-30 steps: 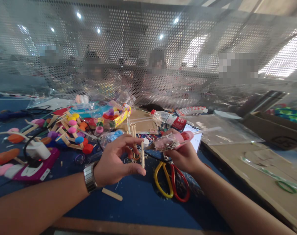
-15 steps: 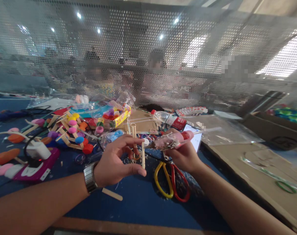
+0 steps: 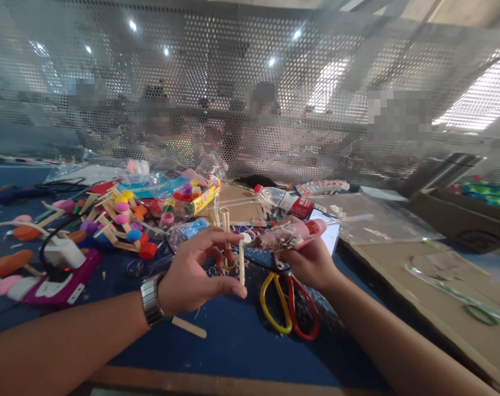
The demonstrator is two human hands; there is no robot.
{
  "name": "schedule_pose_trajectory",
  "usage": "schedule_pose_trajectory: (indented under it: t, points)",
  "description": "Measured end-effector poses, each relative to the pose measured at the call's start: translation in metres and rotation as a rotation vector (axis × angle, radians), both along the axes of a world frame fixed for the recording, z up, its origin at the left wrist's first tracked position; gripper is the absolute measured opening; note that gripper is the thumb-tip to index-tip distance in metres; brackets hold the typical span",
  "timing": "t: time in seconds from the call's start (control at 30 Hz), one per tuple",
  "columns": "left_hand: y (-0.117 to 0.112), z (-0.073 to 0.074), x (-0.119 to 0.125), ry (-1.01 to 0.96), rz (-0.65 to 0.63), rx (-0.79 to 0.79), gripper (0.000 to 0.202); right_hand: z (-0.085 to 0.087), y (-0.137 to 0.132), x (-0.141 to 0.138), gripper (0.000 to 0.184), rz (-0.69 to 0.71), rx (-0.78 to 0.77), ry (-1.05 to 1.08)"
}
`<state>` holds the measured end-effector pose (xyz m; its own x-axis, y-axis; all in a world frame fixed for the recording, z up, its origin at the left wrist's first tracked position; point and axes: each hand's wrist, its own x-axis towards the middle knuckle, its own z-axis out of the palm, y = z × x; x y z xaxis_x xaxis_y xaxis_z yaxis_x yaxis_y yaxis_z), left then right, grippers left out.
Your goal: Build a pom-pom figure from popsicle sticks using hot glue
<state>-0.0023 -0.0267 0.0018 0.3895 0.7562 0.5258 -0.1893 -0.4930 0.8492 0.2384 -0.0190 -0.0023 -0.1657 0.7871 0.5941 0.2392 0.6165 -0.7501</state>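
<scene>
My left hand (image 3: pixel 198 267), with a metal watch on its wrist, pinches a small frame of wooden craft sticks (image 3: pixel 241 263) between thumb and fingers. One stick stands on edge, facing right. In my right hand (image 3: pixel 309 261) is a pink hot glue gun (image 3: pixel 285 236), its body smeared with dried glue. The glue gun's tip points left, close to the upper part of the stick; whether they touch I cannot tell. Scissors (image 3: pixel 290 308) with one yellow and one red handle lie below the glue gun. A loose craft stick (image 3: pixel 189 327) rests below my left wrist.
Stick pieces with coloured caps (image 3: pixel 121 220) pile up at left, beside a purple power strip (image 3: pixel 64 280) with plugs and cables. A bottle with a red label (image 3: pixel 286 202) lies behind my hands, near a lit phone (image 3: pixel 331 234). Cardboard (image 3: pixel 418 297) covers the right side. A perforated screen (image 3: pixel 216 82) stands behind.
</scene>
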Motion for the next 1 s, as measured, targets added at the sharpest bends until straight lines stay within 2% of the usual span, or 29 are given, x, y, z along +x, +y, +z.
schedule_pose_trajectory:
  t: [0.37,1.0]
  points:
    - [0.0000,0.0001,-0.0003,0.004,0.003,0.014,0.064,-0.0008,-0.0002,0.0011,0.013,-0.047,-0.049,0.017]
    - [-0.0007,0.0011,-0.0012,0.023,0.016,0.056,0.064,-0.0058,0.0017,0.0028,0.016,-0.046,-0.092,0.032]
